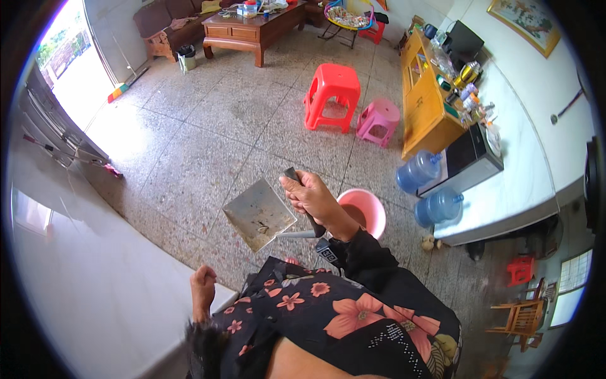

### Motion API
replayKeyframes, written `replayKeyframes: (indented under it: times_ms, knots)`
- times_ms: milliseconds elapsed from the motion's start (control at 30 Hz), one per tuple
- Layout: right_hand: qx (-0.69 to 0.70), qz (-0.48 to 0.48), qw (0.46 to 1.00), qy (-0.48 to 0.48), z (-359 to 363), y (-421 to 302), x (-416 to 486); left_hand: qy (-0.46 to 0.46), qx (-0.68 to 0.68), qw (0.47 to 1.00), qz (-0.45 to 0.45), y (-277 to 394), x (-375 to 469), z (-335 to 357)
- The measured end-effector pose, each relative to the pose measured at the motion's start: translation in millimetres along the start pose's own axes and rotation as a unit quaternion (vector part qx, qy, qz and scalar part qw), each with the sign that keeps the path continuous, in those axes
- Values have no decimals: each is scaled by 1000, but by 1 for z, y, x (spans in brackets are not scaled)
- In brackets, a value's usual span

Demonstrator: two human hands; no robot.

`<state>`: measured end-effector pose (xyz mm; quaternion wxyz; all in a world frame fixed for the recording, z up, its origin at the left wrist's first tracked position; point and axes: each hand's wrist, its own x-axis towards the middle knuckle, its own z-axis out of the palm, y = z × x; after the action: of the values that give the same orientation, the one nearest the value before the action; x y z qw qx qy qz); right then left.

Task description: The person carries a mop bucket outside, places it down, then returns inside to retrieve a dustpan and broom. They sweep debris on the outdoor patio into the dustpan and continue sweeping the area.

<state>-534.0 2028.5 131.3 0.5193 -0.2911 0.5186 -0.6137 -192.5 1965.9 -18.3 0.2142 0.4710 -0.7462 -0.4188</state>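
My right hand [312, 196] grips the black handle [289, 174] of a metal dustpan. A grey tube [298, 234] joins that handle to the square pan [258, 208], whose inside carries brown dirt and small debris. Just right of the pan, partly hidden by my right wrist, a pink plastic bucket [376, 213] has something brown inside. My left hand [203, 286] is curled into a loose fist beside a white wall surface, with nothing visible in it.
A red stool [334, 94] and a smaller pink stool [380, 118] stand ahead on the speckled floor. Blue water bottles [419, 170] and a wooden cabinet [431, 104] line the right. A wooden coffee table [255, 31] is at the back; a broom [118, 90] lies near the bright doorway.
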Motion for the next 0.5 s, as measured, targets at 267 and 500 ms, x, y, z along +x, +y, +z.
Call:
replayKeyframes:
  times_ms: [267,500]
  knots:
    - [-55,24,998,25,32,-23,232,93,-117,978,-147,-60,141,-51]
    - [-98,34,992,73,97,-42,428,172,-72,971,-148,-115,316,-144]
